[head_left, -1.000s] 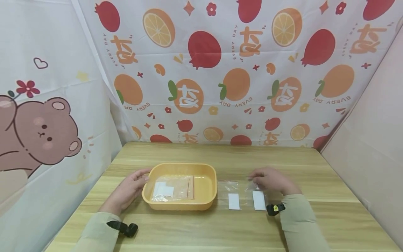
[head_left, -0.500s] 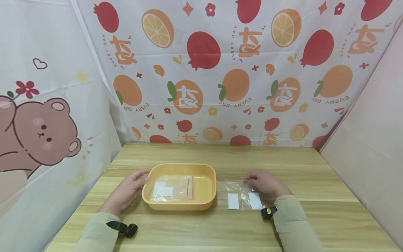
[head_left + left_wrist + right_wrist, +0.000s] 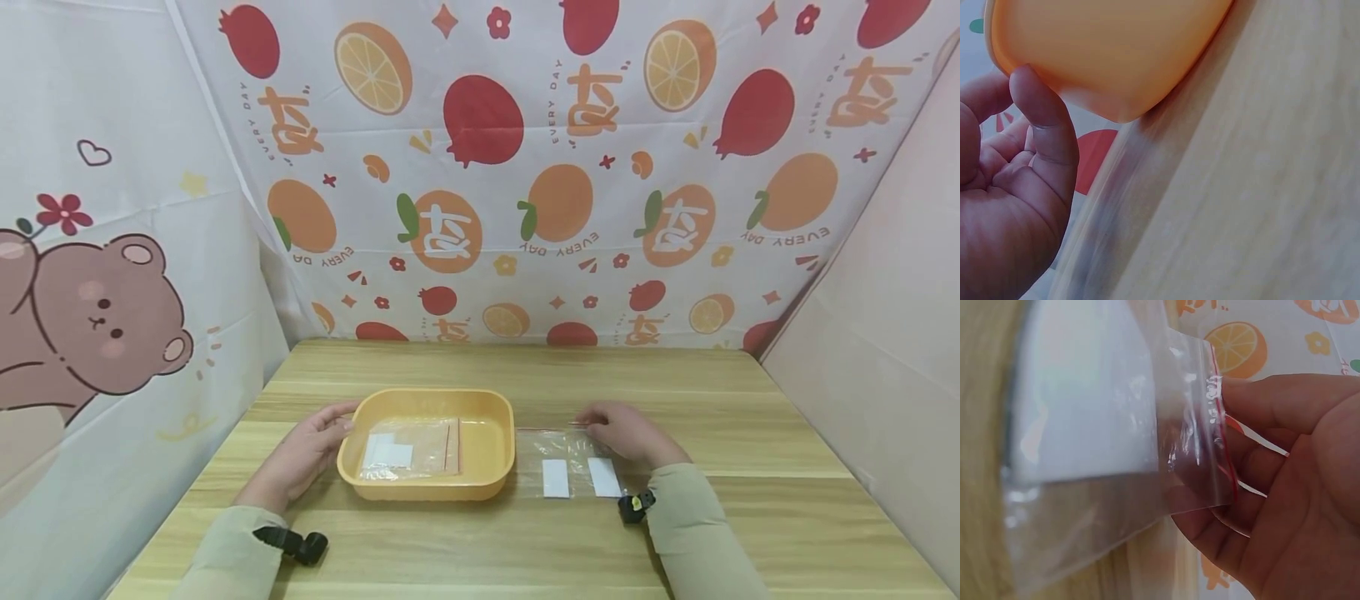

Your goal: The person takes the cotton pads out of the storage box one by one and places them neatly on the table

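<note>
My left hand (image 3: 306, 454) pinches the left end of a yellow plastic basin (image 3: 431, 492) in the head view; up close, its thumb lies against the basin's outer wall (image 3: 1110, 56). A clear zip bag (image 3: 429, 446) with white pieces in it lies inside the basin. Two more such bags lie to the basin's right. The nearer bag (image 3: 531, 475) holds a white card (image 3: 556, 479). By its red-lined top edge, my right hand (image 3: 628, 435) grips the farther bag (image 3: 1097, 531), whose white card (image 3: 604, 477) shows through the plastic. Fingertips are partly hidden behind it.
A wood-grain table (image 3: 480, 550) carries everything. Behind it hangs a fruit-print cloth (image 3: 480, 208). A bear-print cloth (image 3: 217, 250) closes the left side, and a plain pale sheet (image 3: 885, 333) the right.
My right hand has moved left with the bag in its fingers, bringing that bag against or partly over its neighbour. The left hand and basin have stayed put.
</note>
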Demonstrator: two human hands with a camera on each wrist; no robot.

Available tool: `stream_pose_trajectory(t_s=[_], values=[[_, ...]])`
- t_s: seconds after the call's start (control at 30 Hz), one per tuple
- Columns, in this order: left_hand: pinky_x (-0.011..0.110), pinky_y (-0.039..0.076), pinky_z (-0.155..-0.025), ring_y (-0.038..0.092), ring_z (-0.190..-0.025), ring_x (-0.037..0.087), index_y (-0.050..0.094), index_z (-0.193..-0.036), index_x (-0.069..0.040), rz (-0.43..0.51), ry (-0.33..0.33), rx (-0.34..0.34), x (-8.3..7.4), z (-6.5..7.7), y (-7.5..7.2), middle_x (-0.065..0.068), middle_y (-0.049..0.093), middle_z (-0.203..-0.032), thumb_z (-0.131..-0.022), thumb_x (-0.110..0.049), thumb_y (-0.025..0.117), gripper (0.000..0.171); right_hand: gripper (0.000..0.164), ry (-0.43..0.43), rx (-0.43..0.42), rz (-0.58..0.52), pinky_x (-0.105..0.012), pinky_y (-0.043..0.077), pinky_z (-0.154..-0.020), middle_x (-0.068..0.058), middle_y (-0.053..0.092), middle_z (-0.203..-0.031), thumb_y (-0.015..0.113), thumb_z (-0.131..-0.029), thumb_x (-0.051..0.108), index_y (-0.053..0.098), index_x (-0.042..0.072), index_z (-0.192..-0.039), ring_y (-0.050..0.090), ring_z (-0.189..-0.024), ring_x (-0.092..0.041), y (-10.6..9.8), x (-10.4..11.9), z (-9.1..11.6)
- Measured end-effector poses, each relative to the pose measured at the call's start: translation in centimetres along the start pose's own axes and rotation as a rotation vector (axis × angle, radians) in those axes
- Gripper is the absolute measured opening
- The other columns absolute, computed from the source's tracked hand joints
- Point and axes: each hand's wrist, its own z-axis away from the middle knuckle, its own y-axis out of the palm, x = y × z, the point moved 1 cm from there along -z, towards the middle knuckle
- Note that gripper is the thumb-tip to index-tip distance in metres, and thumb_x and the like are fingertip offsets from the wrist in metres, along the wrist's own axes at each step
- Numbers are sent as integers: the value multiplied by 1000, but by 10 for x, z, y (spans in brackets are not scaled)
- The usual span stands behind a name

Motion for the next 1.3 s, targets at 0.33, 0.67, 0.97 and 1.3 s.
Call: stream_pose_trajectory(t_s=[0.33,0.67,0.97,1.3], values=[[34,57,-89,63,-106,19,32,-152,7,4,-13,-10,1,2,-1,21,56,-120,-106,-18,53,56,27,-45,-1,-19,-51,48,-101,4,69,-117,62,-98,11,73,17,-122,61,-115,-23,4,6,-2],[34,57,-89,63,-106,20,33,-151,5,-3,-31,-30,1,2,-1,21,57,-119,-105,-18,55,56,30,-18,-1,-62,-53,46,-103,5,69,-120,59,-101,15,69,17,-129,60,-119,-24,4,11,0],[33,57,-88,63,-106,20,34,-151,5,-8,-28,-34,1,2,-1,20,58,-120,-105,-17,55,55,33,-63,-29,-207,-54,45,-105,3,64,-132,56,-105,26,64,21,-137,58,-122,-24,-8,35,5],[34,57,-88,63,-106,19,28,-154,6,-2,-8,-2,-4,4,1,25,55,-123,-107,-19,53,59,40,-190,84,-590,-50,47,-105,-10,61,-134,56,-105,25,54,13,-143,58,-124,-33,-8,85,14]])
